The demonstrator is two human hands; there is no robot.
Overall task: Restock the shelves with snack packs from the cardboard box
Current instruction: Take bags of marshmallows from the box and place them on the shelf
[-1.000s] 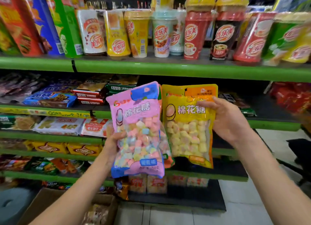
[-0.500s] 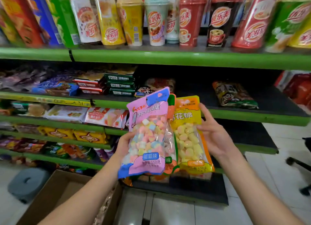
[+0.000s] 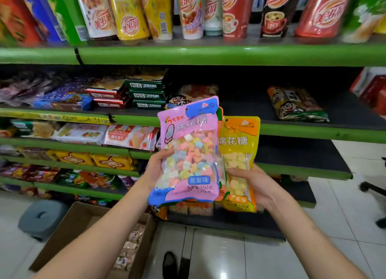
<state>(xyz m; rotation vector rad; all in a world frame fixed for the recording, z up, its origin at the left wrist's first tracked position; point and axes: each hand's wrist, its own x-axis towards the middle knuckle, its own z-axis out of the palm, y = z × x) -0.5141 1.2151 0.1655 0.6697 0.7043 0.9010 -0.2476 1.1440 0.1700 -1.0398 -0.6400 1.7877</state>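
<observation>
Green shelves (image 3: 208, 56) are filling the view ahead of us. We are gripping the pink pack (image 3: 189, 151) with our left hand (image 3: 155, 170), fingers curled round its edge, while our right hand (image 3: 255, 186) is cupping the yellow pack (image 3: 239, 153) just beside it, with other packs sandwiched between. Below our grip the box (image 3: 83, 226) is sitting open. These slick, overlapping packs are likely to slide free if either hand loosens.

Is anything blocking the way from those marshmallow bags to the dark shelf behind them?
Nothing visible does. The pink bag and yellow bag sit before a bare stretch of shelf, between the two cartoon-face packs.
</observation>
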